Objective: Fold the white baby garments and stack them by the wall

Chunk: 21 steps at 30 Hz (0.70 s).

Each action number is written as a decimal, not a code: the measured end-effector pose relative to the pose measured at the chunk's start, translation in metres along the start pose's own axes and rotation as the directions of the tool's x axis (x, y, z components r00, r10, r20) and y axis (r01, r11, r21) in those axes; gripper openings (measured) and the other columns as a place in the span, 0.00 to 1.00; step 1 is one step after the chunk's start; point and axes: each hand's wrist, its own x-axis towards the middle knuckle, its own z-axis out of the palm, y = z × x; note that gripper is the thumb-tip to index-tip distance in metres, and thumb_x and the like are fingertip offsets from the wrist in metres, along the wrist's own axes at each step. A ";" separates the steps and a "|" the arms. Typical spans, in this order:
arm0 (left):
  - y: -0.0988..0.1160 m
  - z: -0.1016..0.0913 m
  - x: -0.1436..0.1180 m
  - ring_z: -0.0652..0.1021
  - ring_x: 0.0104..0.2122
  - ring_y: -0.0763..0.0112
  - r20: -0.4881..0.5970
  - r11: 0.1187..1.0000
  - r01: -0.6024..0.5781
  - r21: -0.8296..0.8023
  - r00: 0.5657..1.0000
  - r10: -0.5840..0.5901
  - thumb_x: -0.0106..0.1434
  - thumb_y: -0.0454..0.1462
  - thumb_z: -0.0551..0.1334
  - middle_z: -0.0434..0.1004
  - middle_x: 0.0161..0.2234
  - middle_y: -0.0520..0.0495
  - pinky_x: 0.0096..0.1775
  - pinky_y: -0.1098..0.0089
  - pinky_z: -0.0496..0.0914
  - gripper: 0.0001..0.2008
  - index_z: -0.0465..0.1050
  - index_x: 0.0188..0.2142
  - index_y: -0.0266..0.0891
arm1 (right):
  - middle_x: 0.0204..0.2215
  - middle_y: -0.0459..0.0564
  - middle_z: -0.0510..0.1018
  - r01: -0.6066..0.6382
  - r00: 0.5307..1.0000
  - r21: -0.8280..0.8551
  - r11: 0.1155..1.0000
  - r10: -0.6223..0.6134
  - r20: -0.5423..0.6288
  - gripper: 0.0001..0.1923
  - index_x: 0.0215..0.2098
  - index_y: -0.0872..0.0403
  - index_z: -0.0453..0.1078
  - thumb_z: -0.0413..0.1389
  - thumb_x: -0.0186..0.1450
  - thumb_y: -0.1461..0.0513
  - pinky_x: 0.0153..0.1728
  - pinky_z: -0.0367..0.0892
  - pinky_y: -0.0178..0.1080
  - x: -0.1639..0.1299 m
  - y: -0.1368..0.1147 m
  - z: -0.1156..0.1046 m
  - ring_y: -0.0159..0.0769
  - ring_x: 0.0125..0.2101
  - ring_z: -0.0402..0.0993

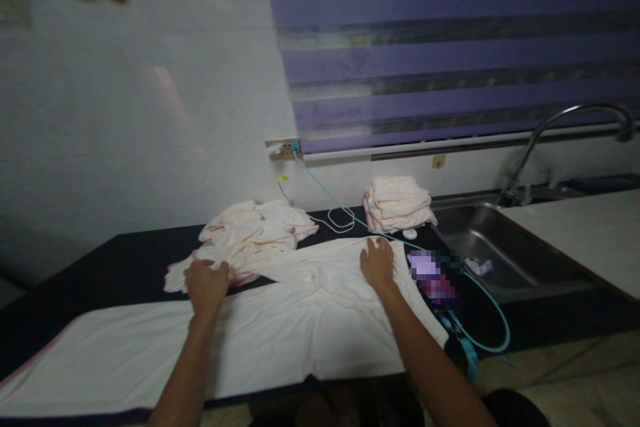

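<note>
**Cloth runs left to right under both hands**

I see the cloth [280, 327] spread flat on the dark counter [100, 260], its long axis running left to right across my view, with the near edge hanging at the counter's front. My left hand [206, 285] lies palm down on the cloth's far edge, fingers loosely spread, pinching nothing; it touches the edge of the loose pile [253, 230] just behind. My right hand [379, 263] also presses flat, fingers spread, on the far right part of the cloth, where a narrower strip reaches toward the folded stack [397, 203]. So both hands sit along the far long edge, the bulk of the fabric lying toward me. The right hand is nearer the stack and the sink [500, 247]; the left is nearer the pile.
</note>
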 end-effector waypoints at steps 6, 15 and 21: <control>-0.019 0.082 -0.072 0.72 0.52 0.50 0.423 0.990 -0.071 -0.124 0.899 0.117 0.54 0.29 0.72 0.75 0.35 0.44 0.61 0.62 0.62 0.09 0.78 0.33 0.43 | 0.50 0.62 0.79 0.074 0.993 0.009 0.997 -0.075 0.095 0.21 0.54 0.58 0.77 0.45 0.73 0.63 0.57 0.62 0.43 0.001 0.004 -0.015 0.45 0.52 0.74; -0.057 0.090 -0.111 0.58 0.73 0.49 0.533 0.993 -0.050 -0.104 0.841 0.098 0.49 0.29 0.77 0.79 0.58 0.42 0.73 0.57 0.43 0.20 0.82 0.42 0.46 | 0.73 0.58 0.59 0.080 0.984 -0.113 0.990 -0.061 0.170 0.30 0.73 0.57 0.58 0.44 0.75 0.56 0.70 0.46 0.50 -0.004 0.018 0.005 0.48 0.73 0.50; -0.048 -0.031 -0.074 0.51 0.73 0.43 0.221 0.989 -0.137 -0.057 0.964 0.147 0.46 0.27 0.76 0.75 0.57 0.36 0.73 0.51 0.43 0.20 0.78 0.38 0.41 | 0.74 0.57 0.57 0.082 0.983 -0.098 0.992 -0.064 0.171 0.31 0.73 0.56 0.58 0.44 0.75 0.56 0.70 0.45 0.50 -0.002 0.021 0.008 0.49 0.74 0.49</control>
